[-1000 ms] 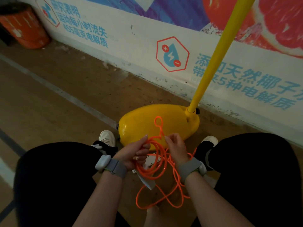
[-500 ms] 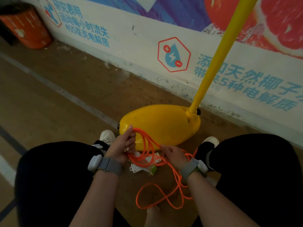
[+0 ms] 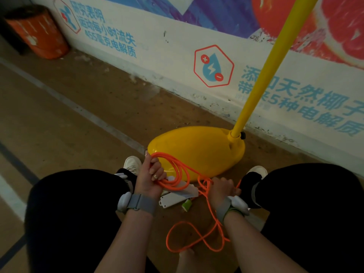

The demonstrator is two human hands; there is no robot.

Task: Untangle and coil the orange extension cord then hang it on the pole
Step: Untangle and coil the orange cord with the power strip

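1. Cord (image 3: 178, 167): slack figure-eight on the floor between the knees, the rest gathered in a coil higher up.
2. Right hand (image 3: 222, 187): curled tight round strands rising from the slack.
3. Left hand (image 3: 152, 174): gripping the coil, loops hanging above a white strip (image 3: 173, 200) and green plug (image 3: 186, 204) on the floor.
4. Just beyond: yellow base (image 3: 201, 148), pole (image 3: 262, 71) slanting up from its right end.
5. Farthest: printed wall (image 3: 177, 36), orange bin (image 3: 39, 32) at far left.

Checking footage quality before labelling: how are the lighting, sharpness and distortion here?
Head view: dim, no glare; black trousers lose detail; orange cord, left hand and right hand read sharp; the wide-angle lens bows the wall line, and the yellow pole looks slanted.
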